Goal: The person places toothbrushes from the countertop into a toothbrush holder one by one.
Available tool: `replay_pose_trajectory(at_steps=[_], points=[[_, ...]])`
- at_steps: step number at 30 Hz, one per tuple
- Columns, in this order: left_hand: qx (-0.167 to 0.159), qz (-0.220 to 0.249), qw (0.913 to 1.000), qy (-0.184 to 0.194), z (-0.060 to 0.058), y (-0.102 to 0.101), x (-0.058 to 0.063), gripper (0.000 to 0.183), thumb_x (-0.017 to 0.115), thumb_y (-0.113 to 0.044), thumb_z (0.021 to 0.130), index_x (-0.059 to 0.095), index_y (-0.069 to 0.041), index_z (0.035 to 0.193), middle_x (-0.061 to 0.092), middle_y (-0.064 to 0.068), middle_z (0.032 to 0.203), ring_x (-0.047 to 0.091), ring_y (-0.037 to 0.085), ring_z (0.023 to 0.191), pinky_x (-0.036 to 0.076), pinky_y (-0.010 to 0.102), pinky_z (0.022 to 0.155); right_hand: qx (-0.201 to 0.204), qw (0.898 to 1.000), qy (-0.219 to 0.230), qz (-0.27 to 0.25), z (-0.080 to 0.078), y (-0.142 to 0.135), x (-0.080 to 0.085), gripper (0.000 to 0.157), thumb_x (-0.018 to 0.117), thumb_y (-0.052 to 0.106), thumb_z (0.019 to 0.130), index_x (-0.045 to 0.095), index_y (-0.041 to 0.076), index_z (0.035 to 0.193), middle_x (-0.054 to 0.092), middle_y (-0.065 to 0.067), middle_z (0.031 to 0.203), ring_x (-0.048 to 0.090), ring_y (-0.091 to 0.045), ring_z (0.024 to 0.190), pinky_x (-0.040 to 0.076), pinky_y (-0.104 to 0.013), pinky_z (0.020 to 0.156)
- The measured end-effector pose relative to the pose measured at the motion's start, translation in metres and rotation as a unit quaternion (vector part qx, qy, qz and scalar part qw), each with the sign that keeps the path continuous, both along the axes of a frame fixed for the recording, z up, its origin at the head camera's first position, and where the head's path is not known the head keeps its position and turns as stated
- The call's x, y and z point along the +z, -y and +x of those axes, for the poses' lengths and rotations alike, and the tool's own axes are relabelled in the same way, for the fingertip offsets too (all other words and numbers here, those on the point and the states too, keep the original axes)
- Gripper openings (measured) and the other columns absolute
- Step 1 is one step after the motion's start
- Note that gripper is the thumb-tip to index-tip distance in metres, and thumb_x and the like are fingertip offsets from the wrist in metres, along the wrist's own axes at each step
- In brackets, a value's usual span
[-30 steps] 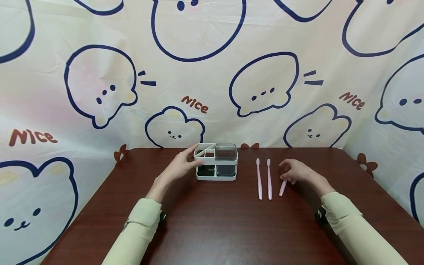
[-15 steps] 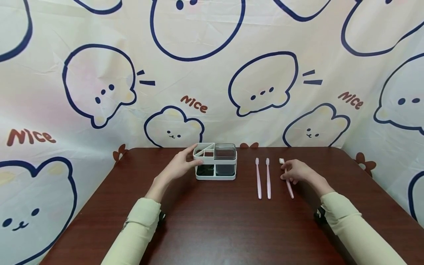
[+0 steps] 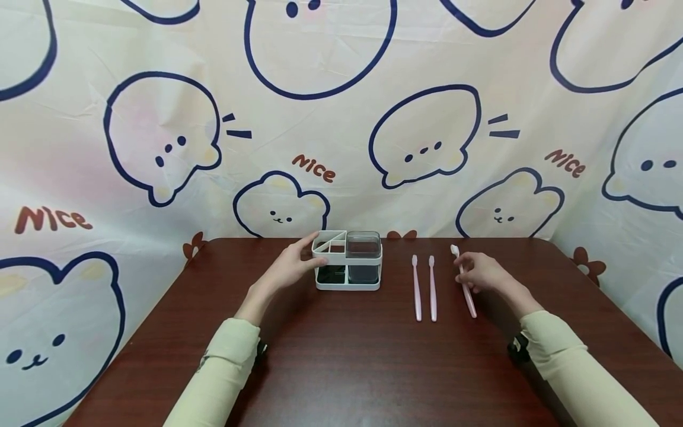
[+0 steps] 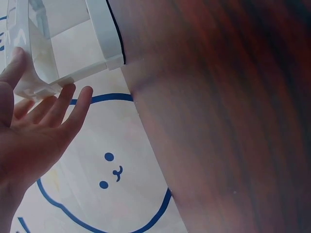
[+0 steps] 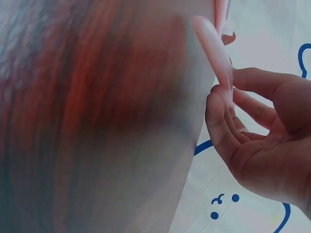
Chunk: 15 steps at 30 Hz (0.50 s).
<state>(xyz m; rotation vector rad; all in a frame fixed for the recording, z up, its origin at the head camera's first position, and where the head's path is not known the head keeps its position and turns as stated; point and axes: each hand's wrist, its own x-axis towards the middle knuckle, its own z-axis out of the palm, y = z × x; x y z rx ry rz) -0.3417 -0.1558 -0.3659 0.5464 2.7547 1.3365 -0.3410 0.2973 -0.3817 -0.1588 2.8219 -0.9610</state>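
Note:
A white toothbrush holder point(image 3: 348, 286) with divided slots on its left and a clear grey cup point(image 3: 364, 246) on its right stands at the back middle of the table. My left hand point(image 3: 285, 268) grips its left side, thumb at the front rail and index finger up by the back rim. In the left wrist view, fingers point(image 4: 58, 109) lie along the holder's end wall. My right hand point(image 3: 482, 273) pinches a pink toothbrush point(image 3: 468, 301) between thumb and fingers, white bristle head pointing away. The right wrist view shows its handle point(image 5: 214, 48) rising from the fingertips.
Two more pink toothbrushes point(image 3: 417, 290) lie side by side on the dark wood table point(image 3: 347, 356), between the holder and my right hand. A printed cloth point(image 3: 341, 130) hangs behind the table's back edge.
My right hand has swung the toothbrush's handle end rightward and its head has come into sight, now slightly farther back. My left hand and the holder stay put.

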Motion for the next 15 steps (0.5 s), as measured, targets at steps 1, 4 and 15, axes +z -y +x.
replay_pose_trajectory(at_steps=[1,4,15], points=[[0.001,0.0,1.0,0.001,0.0,0.0,0.0,0.081,0.069,-0.042,0.092,0.027,-0.02,0.158,0.048,0.012,0.151,0.052,0.03,0.133,0.046,0.051,0.107,0.0,1.0,-0.005,-0.002,0.0,0.001,0.001,0.042,0.066,0.01,0.093,0.052,-0.004,0.13,0.06,-0.016,0.095,0.059,-0.017,0.063,0.055,-0.03,0.057],[0.001,-0.001,1.0,0.001,-0.001,0.0,-0.002,0.081,0.069,-0.042,0.092,0.027,-0.02,0.158,0.049,0.012,0.149,0.053,0.029,0.132,0.046,0.051,0.107,0.0,1.0,-0.022,-0.008,0.0,0.003,0.005,0.041,0.064,0.009,0.094,0.051,-0.003,0.131,0.058,-0.014,0.091,0.058,-0.018,0.062,0.054,-0.031,0.057],[0.0,0.002,1.0,-0.002,0.0,0.0,-0.001,0.082,0.07,-0.041,0.092,0.027,-0.02,0.158,0.051,0.013,0.147,0.053,0.03,0.132,0.046,0.051,0.107,0.0,0.993,-0.121,0.009,0.001,0.011,0.014,0.037,0.063,0.009,0.094,0.055,0.001,0.129,0.061,-0.015,0.095,0.058,-0.022,0.076,0.049,-0.029,0.063]])
